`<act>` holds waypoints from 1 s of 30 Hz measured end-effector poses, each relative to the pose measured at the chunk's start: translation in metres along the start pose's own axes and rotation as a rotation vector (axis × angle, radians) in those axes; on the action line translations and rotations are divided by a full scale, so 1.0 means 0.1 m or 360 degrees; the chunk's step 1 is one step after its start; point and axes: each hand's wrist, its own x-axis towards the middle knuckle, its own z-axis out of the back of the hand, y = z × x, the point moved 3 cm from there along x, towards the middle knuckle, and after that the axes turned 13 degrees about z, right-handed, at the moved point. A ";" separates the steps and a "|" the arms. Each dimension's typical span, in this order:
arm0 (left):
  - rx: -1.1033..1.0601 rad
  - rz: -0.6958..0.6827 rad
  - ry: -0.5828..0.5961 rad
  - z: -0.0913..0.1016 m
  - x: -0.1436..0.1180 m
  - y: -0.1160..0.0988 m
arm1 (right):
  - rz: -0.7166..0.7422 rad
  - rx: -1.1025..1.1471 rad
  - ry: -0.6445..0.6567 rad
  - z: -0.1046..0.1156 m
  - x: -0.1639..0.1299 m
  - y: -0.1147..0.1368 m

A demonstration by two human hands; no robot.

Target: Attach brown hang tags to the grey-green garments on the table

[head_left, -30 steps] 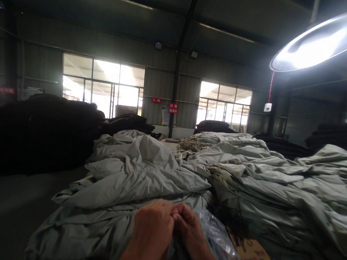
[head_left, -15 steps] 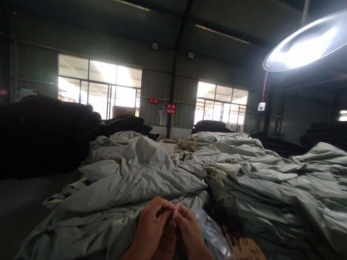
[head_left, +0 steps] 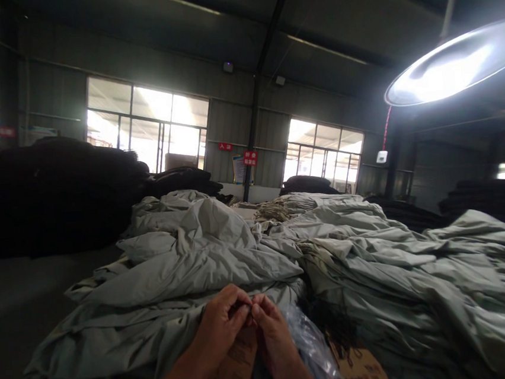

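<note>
Low in the middle, my left hand [head_left: 224, 320] and my right hand [head_left: 273, 336] meet with thumbs and forefingers pinched together. A brown cardboard hang tag [head_left: 234, 373] with dark print hangs just under the pinched fingertips, its top end hidden by them. Whatever thin piece lies between the fingertips is too small to make out. Right beside my right hand lies a clear plastic bag [head_left: 312, 344]. Past it are a tangle of black strings [head_left: 334, 318] and more brown printed hang tags [head_left: 362, 372]. Crumpled grey-green fabric [head_left: 237, 265] is heaped under and beyond both hands.
Another grey-green fabric heap [head_left: 403, 270] spreads to the right. Dark stacked bundles [head_left: 48, 197] rise at the left, with a further dark stack [head_left: 490, 199] at the far right. A bright lamp [head_left: 450, 69] hangs at upper right, a small white pull switch [head_left: 381, 157] dangling below it.
My hands stay pinched together in nearly the same spot. The hang tag below them has turned slightly, so more of its print shows. The camera view has shifted a little.
</note>
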 end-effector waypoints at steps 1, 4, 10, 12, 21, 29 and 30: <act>0.0067 -0.0028 -0.0076 0.00 0.00 0.01 | 0.0024 -0.0031 -0.0035 0.01 0.00 0.00; 0.0200 0.0024 -0.0256 -0.02 0.01 0.07 | 0.0102 -0.0221 -0.0074 0.02 0.00 0.00; 0.0144 0.0239 -0.0249 -0.02 0.05 0.15 | 0.0152 -0.0469 -0.0113 0.06 -0.01 0.00; 0.0086 0.0227 -0.0237 -0.01 0.05 0.15 | 0.0143 -0.0431 -0.0095 0.05 -0.01 0.01; 0.0248 0.0002 -0.0180 -0.07 0.03 0.19 | 0.0018 -0.0279 0.0041 0.08 0.01 -0.02; 0.0354 -0.0055 -0.0191 -0.04 0.02 0.12 | 0.0034 -0.0392 0.0041 0.06 0.01 0.01; 0.0397 -0.0080 -0.0203 -0.04 0.02 0.11 | 0.0034 -0.0415 0.0036 0.06 0.01 0.01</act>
